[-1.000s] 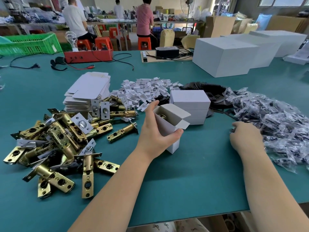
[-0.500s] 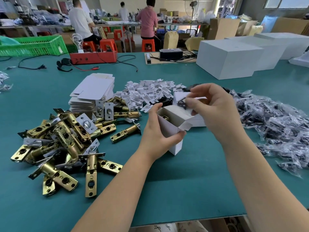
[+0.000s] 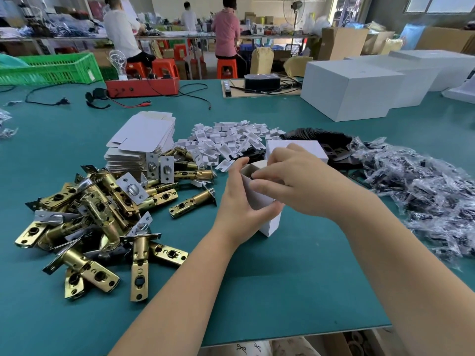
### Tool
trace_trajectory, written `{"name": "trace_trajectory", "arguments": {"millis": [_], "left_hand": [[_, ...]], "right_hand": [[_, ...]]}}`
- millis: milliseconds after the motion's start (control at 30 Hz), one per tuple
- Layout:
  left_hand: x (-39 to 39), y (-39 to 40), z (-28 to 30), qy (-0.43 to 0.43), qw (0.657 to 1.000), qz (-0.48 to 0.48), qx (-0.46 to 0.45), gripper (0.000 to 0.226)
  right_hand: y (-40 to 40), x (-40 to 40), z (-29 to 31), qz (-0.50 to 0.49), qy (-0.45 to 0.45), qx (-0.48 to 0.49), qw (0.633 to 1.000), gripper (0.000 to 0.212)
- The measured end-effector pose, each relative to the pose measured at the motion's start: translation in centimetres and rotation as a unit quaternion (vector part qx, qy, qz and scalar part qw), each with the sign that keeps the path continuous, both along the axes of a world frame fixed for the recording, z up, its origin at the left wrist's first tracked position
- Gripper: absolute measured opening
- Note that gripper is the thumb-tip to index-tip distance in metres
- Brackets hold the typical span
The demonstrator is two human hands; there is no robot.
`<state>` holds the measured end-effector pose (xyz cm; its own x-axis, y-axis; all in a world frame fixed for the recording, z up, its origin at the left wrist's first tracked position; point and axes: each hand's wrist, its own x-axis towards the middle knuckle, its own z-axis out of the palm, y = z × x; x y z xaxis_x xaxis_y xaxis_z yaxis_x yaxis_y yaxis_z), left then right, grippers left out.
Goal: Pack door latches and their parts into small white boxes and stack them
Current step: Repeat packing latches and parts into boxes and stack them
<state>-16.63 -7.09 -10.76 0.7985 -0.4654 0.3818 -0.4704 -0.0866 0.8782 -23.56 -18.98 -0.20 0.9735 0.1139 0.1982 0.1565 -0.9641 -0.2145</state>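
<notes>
My left hand (image 3: 241,201) grips a small white box (image 3: 270,226) that stands upright on the green table, its top open. My right hand (image 3: 295,181) is over the box's mouth with curled fingers pushing a small dark part into it; the part is mostly hidden. A pile of brass door latches (image 3: 102,214) lies to the left. Behind the hands sit closed small white boxes (image 3: 316,147), stacked. Clear bags of dark parts (image 3: 424,191) are heaped on the right.
A stack of flat white box blanks (image 3: 144,140) and a heap of small white card inserts (image 3: 231,140) lie beyond the latches, with black plates (image 3: 323,140) behind. Large white cartons (image 3: 352,88) stand at the back right. People work at far tables.
My right hand picked a small dark part from the bag pile, carried it left and came down onto the open box. My left hand kept holding the box.
</notes>
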Motion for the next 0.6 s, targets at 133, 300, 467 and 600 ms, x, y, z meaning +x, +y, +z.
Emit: {"name": "trace_trajectory", "arguments": {"millis": [133,300,467,600], "left_hand": [[0.0,-0.1,-0.1,-0.014,1.000,0.006,-0.001,0.089],[-0.3,-0.3,-0.3,-0.061,0.997,0.054,0.001,0.099],[-0.7,-0.5,0.4,-0.116,0.988,0.101,-0.020,0.098],[-0.7,-0.4,0.4,-0.163,0.981,0.106,-0.025,0.085]], "right_hand": [[0.3,-0.1,-1.3,0.001,-0.030,-0.036,0.999,0.063],[-0.4,-0.9,-3.5,0.008,-0.240,0.165,0.957,0.041],[0.4,-2.6,-7.4,-0.122,-0.328,0.442,0.826,0.015],[0.8,-2.9,-8.2,-0.103,-0.326,0.401,0.850,0.013]]}}
